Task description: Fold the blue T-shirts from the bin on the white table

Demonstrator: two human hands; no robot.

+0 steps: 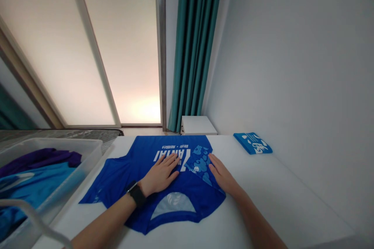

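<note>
A blue T-shirt with white lettering lies on the white table, its neckline toward me. Its right side is folded inward, showing a light blue patterned patch. My left hand, with a black watch at the wrist, rests flat on the middle of the shirt, fingers apart over the lettering. At the folded right edge, my right hand touches the fabric beside the patch, its fingers stretched out and holding nothing.
A folded blue cloth lies at the table's back right, near the wall. On the left stands a translucent bin holding purple and blue clothes. A white cabinet is behind the white table.
</note>
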